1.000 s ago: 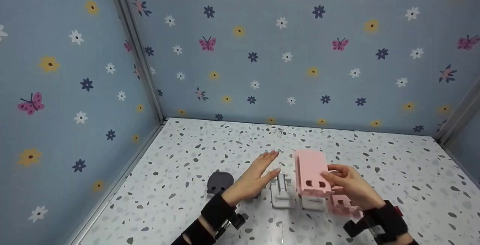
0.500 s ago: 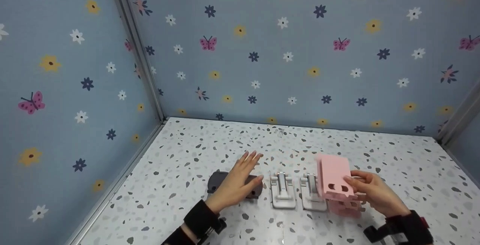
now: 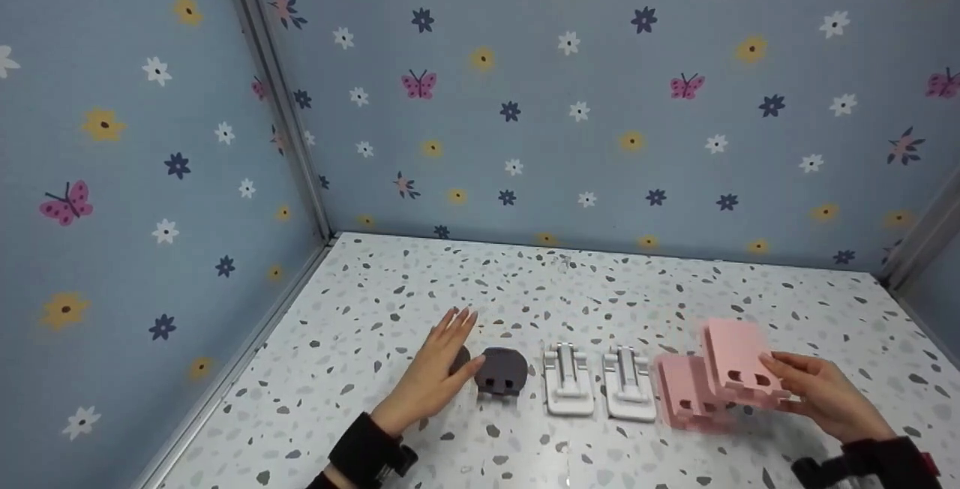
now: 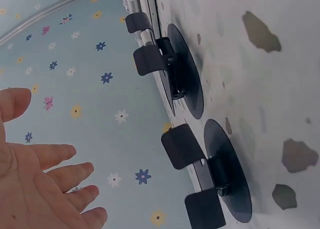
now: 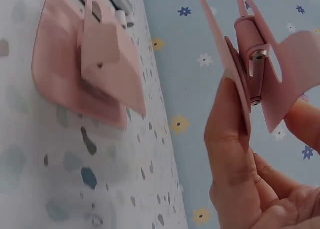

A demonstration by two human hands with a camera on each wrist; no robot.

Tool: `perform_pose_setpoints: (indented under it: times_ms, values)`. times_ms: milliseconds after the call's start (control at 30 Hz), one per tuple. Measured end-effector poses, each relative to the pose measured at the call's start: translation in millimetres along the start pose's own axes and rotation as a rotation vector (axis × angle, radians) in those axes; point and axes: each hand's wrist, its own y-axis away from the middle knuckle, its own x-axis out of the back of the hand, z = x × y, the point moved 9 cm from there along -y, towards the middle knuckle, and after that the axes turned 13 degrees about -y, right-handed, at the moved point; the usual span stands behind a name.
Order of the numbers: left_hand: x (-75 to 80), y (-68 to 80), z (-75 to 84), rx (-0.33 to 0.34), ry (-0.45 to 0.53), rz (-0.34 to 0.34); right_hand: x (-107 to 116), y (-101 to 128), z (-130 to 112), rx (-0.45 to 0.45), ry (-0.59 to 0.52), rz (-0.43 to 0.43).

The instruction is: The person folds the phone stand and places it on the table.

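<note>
My right hand (image 3: pixel 829 391) pinches a pink folding phone stand (image 3: pixel 739 354) by its right edge, up off the table. In the right wrist view the thumb and fingers press its plates from both sides, and the hinge (image 5: pixel 250 44) shows between them. A second pink phone stand (image 3: pixel 679 376) sits on the table just left of it, partly overlapped. My left hand (image 3: pixel 427 380) is empty, fingers straight, above a dark grey phone stand (image 3: pixel 461 360) that it mostly hides. Another dark grey phone stand (image 3: pixel 502 370) stands right beside its thumb.
Two white phone stands (image 3: pixel 568 391) lie side by side between the dark and pink ones. The speckled white tabletop (image 3: pixel 450 279) is bounded by a blue flowered back wall (image 3: pixel 540 159) and a left side wall (image 3: pixel 127 264).
My right hand has carried the pink phone stand rightward, from over the white stands past the other pink one. My left hand has moved left, away from the white stands, uncovering a dark grey one.
</note>
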Motion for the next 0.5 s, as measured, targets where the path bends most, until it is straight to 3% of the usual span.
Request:
perform_pose_setpoints:
  times_ms: [267, 500]
  values:
    - [16.5, 13.7, -17.9, 0.038, -0.12, 0.089, 33.9, -6.7, 23.2, -0.05, 0.05, 0.038]
    - [22.1, 22.0, -27.3, 0.048, -0.218, 0.148, 52.8, -13.0, 35.8, -0.072, 0.109, 0.127]
